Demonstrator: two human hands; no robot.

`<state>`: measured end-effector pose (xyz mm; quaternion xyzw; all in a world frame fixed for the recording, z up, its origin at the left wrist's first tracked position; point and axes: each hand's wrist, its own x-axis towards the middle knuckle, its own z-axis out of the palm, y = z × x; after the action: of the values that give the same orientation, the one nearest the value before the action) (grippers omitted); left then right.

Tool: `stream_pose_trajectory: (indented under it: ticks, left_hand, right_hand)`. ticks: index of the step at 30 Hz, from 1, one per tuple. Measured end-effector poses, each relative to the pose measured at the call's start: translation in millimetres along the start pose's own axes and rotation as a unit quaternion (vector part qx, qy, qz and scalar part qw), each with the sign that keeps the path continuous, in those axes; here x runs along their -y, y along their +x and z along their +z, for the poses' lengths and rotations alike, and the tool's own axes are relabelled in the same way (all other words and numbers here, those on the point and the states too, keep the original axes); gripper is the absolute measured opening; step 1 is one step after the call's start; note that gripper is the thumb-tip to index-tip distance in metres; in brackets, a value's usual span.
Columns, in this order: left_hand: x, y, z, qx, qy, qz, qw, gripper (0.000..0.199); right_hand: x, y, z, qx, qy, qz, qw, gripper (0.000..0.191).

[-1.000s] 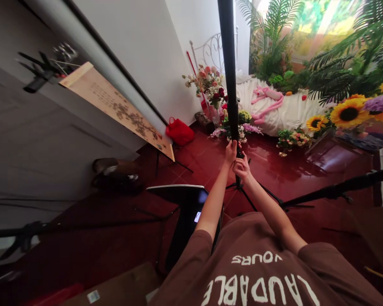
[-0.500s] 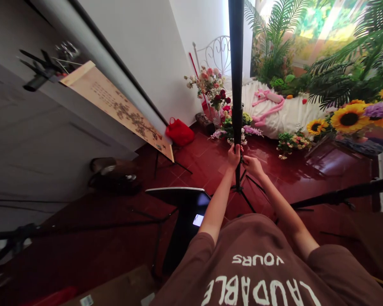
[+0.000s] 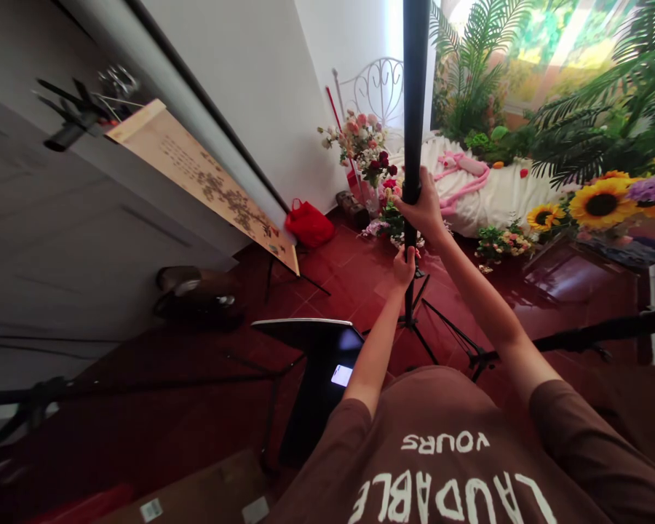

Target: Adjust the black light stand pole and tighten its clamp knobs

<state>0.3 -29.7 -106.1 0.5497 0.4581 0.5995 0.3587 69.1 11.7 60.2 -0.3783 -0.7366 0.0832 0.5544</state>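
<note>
Gripping black pole [image 3: 413, 109] low w/ L hand [image 3: 405, 269], closed snug round shaft. Touching same pole higher up w/ R hand [image 3: 426, 207], thumb & fingers spread wide, thumb across shaft; can't tell how tight, fingers partly hid. Rising mid-scene above tripod legs [image 3: 424, 345], past top edge of view. At far left of pole, close by: flowers [image 3: 367, 142]. To right: black rod [image 3: 589, 336]. Betw. pole & hanging scroll [image 3: 212, 191], left: open red floor [image 3: 335, 273].
</note>
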Motion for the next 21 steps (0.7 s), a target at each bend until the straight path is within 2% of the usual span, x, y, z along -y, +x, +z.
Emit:
stream_pose_trajectory:
  ticks: [4,8,14,17,21]
  left_hand:
    - [-1.9,-3.1,1.1,-0.015,0.031,0.003,0.999,0.051]
    - [-7.6,-3.5,3.2,-0.019,0.039,0.005,0.999,0.041]
    - [-10.0,0.6,5.4,-0.018,0.071,-0.02,0.997,0.043]
    - [-7.8,1.3,4.7,-0.014,0.065,-0.021,0.998,0.043]
    - [-2.3,3.1,3.6,-0.001,0.051,-0.018,0.999,0.042]
  right_hand:
    - [-11.7,-4.4,13.7,-0.012,0.01,0.038,0.999,0.044]
    - [-21.5,-31.6,19.0,-0.009,0.015,0.065,0.998,0.038]
    - [-32.6,-70.9,29.0,0.012,-0.006,0.113,0.993,0.038]
    - [-35.1,-72.9,29.6,0.021,-0.016,0.116,0.993,0.038]
    - [-35.2,-73.2,19.5,0.071,-0.031,0.116,0.99,0.045]
